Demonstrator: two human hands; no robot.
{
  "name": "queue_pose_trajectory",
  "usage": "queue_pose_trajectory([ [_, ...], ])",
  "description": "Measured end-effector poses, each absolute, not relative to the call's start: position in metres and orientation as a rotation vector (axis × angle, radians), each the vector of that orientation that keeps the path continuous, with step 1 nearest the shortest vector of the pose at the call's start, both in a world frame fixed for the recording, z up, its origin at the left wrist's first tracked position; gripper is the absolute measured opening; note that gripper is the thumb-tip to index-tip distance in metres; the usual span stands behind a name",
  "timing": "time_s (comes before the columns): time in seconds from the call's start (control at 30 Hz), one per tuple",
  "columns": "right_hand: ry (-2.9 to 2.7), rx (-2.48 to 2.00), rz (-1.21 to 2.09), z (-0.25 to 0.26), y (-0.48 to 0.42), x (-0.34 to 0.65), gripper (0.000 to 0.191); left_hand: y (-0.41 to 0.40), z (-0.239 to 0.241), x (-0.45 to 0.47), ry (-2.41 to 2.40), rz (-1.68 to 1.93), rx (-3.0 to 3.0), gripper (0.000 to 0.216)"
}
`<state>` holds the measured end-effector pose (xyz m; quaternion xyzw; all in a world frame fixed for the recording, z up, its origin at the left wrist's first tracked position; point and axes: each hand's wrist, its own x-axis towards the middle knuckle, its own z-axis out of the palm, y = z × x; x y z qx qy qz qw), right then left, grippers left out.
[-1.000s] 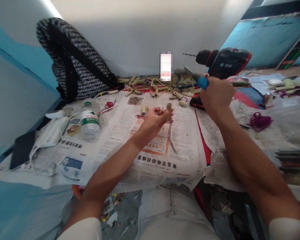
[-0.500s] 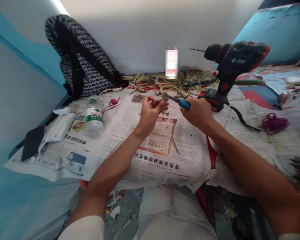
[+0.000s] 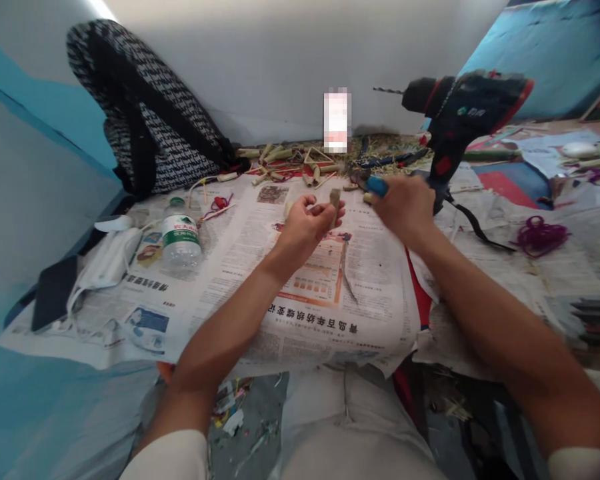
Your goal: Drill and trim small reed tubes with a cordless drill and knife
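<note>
Pinched between the thumb and fingers of my left hand (image 3: 310, 223) is a short piece of dry stem (image 3: 335, 197), standing roughly upright above the newspaper (image 3: 240, 280). My right hand (image 3: 405, 207) is closed around a blue-handled knife (image 3: 377, 186); its blade is smeared by motion and points left toward the back of the table. Knife and stem piece are apart. Beneath my hands, a thin dark strip (image 3: 347, 273) lies on the newspaper.
A cordless drill (image 3: 455, 120) stands to the right, near purple cord (image 3: 543, 237). Cut stem pieces (image 3: 280, 155) and shavings line the wall behind a bright phone (image 3: 336, 120). At left are a water bottle (image 3: 180, 237), a face mask (image 3: 107, 257), a dark phone (image 3: 55, 292) and a patterned bag (image 3: 165, 127).
The knife has come away from the stem piece as my right hand moved slightly right and up. My left hand keeps its hold, with the stem piece shifted slightly right.
</note>
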<state>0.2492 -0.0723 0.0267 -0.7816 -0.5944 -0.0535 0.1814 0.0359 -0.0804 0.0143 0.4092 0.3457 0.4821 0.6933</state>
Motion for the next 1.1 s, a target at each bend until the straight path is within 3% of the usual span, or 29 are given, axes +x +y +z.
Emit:
queue_pose_trajectory([
  [0.13,-1.663,-2.206,-0.246,0.025,-0.072,0.257,0.025,-0.078,0.013,0.034,0.754,1.057,0.871,0.059],
  [0.47,-2.049,-1.992,-0.037,0.004,-0.085,0.208,0.028,-0.064,0.002,0.03,0.807,1.253,0.972,0.063],
  [1.1,-1.94,-2.056,0.034,0.013,-0.086,0.219,0.021,-0.067,0.004,0.032,0.838,1.208,1.064,0.058],
])
